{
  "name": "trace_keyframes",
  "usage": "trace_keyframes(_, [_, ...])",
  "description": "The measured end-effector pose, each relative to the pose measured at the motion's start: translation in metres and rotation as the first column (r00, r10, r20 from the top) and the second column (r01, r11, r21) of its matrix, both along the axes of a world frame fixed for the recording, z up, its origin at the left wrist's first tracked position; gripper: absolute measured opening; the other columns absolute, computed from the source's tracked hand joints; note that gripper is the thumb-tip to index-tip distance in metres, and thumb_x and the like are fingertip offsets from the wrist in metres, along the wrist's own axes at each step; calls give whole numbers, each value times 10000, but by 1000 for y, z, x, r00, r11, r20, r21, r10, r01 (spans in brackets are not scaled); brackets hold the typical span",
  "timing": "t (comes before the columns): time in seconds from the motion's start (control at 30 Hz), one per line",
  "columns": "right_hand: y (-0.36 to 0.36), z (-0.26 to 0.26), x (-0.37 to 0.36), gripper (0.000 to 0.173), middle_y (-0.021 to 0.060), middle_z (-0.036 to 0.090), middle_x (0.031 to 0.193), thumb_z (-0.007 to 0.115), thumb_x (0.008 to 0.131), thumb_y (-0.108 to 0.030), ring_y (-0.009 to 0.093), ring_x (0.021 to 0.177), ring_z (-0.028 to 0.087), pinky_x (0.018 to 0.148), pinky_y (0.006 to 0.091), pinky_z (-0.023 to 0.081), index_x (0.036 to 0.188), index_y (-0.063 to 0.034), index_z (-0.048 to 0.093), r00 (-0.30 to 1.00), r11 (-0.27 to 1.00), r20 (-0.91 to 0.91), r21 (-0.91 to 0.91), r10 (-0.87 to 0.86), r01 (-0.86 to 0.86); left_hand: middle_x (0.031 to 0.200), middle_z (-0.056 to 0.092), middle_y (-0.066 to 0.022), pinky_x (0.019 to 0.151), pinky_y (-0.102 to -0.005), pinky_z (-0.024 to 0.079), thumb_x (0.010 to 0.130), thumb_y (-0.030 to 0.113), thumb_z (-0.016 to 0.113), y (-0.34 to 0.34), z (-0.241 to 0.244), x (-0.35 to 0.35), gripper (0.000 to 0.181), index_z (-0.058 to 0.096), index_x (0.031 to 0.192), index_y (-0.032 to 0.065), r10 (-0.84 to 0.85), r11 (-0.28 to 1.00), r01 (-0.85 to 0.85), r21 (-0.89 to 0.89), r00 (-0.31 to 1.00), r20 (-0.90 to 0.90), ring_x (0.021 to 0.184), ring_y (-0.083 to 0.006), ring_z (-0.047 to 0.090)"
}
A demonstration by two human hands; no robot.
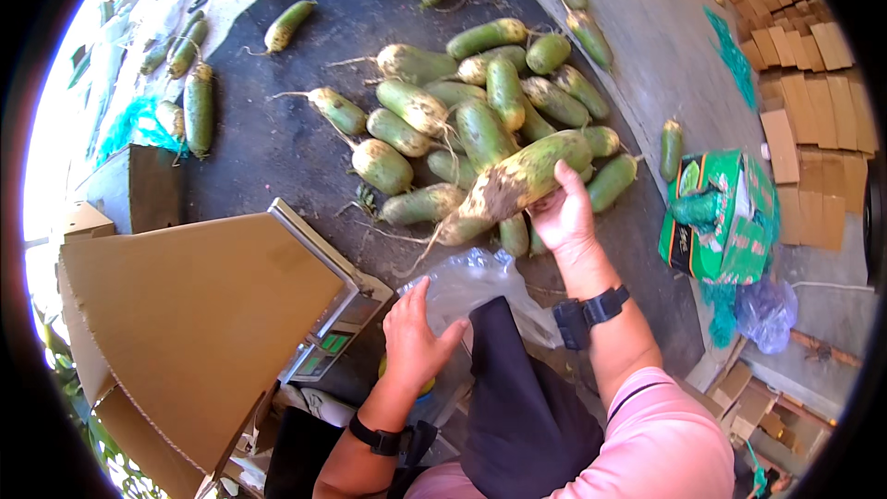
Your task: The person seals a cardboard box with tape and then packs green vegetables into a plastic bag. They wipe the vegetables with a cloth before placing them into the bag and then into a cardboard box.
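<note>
A large green radish [530, 177] with brown soil on its lower end lies in the grip of my right hand [567, 211], above a heap of more green radishes [409, 100]. Its thin root points down to the left. My left hand [419, 336] is raised with fingers apart and holds nothing; it is beside a clear plastic bag [461, 284] in front of my knees. To the left of that hand stands a digital scale [322, 339], with a large open cardboard box [201, 298] over its platform.
Single radishes [290, 26] lie around the heap on a dark mat [242, 104]. A green printed box [727, 218] with green netting stands at right, near a purple plastic bag [766, 315]. Stacked cardboard pieces [811, 111] fill the far right. A grey box [132, 187] is at left.
</note>
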State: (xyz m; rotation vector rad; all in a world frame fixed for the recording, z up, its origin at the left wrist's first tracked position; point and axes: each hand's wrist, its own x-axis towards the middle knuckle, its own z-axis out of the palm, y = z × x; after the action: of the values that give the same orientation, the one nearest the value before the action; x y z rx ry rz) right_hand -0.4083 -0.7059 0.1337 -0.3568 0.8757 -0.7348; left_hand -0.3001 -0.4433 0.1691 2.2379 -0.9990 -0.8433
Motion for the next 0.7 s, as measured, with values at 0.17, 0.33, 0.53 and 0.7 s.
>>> trace_keyframes(0.17, [-17, 6, -76, 650, 73, 600, 1223, 750, 807, -408, 240, 1118, 562, 984, 403, 444, 1309, -83, 495, 974, 983, -142, -74, -175, 166, 981, 668, -199, 802, -421, 523, 783, 173, 716, 25, -34, -10, 405, 634, 1152, 29, 86, 988, -56, 142, 973, -214, 907, -354, 660])
trace_keyframes(0.33, [12, -19, -131, 765, 98, 527, 1304, 766, 766, -508, 280, 1164, 537, 1017, 451, 450, 1328, -79, 475, 905, 927, -279, 104, -320, 360, 1200, 608, -105, 984, -325, 449, 803, 47, 708, 31, -46, 0, 522, 531, 1293, 16, 155, 962, -243, -126, 862, -483, 1114, -202, 586])
trace_keyframes(0.53, [36, -76, -133, 752, 132, 557, 1230, 782, 767, -498, 284, 1103, 558, 953, 436, 502, 1287, -41, 487, 915, 889, -298, 287, -272, 357, 1099, 625, -154, 932, -361, 468, 839, 128, 669, 58, 34, 60, 367, 600, 1177, 3, -89, 996, 78, -46, 944, -318, 1049, -275, 610])
trace_keyframes(0.7, [17, -126, -108, 656, 107, 614, 1142, 794, 781, -446, 253, 1033, 598, 899, 392, 522, 1214, -27, 535, 943, 954, -326, 258, -62, 152, 1059, 648, -175, 865, -438, 483, 839, 154, 642, 137, 153, 97, 267, 644, 1075, 27, -364, 791, 397, 465, 917, -165, 1012, -361, 608])
